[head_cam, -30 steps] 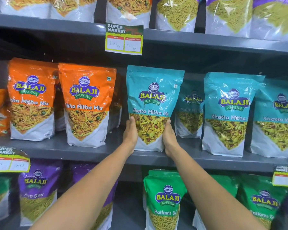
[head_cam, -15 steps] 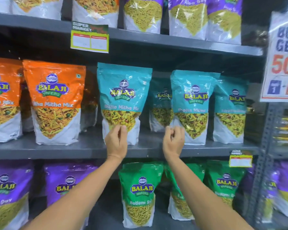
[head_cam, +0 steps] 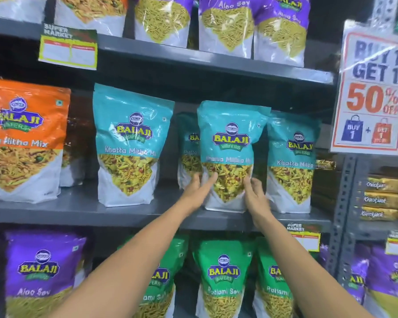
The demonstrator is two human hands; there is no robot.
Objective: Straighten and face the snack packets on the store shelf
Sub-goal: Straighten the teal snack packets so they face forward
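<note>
Grey shelf carries teal packets; mine stands at two o'clock. My left hand and right hand cup its lower sides, grip loose, not clenched. I'd square the base, logo forward, level with neighbours.

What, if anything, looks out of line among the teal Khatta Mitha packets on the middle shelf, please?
One teal packet sits set back, half hidden behind the packet that the left hand and right hand touch at its lower sides. The held packet's top looks crumpled. No spill or tear shows.
</note>
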